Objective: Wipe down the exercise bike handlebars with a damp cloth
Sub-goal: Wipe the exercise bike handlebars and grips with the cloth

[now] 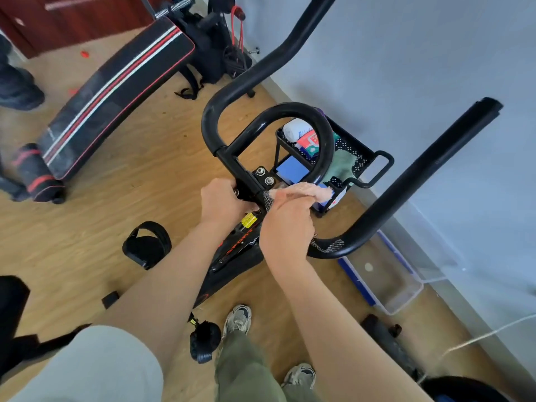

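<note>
At my ten o'clock a black sit-up bench (116,91) with red and white stripes lies on the wood floor (139,175). At centre, my left hand (223,203) is curled shut around the middle of the black handlebars (293,110), just beside two bolts (264,175). Touching it to the right, my right hand (287,224) presses a pink cloth (307,190) onto the bar, fingers folded over cloth and tube together; a mesh-patterned grip shows just under that hand. Behind the handlebars, at one o'clock, a black perforated cart (356,158) holds a green rag (343,166) and some boxes. At four o'clock a clear bin (388,285) with blue edges sits by the wall (420,68).
</note>
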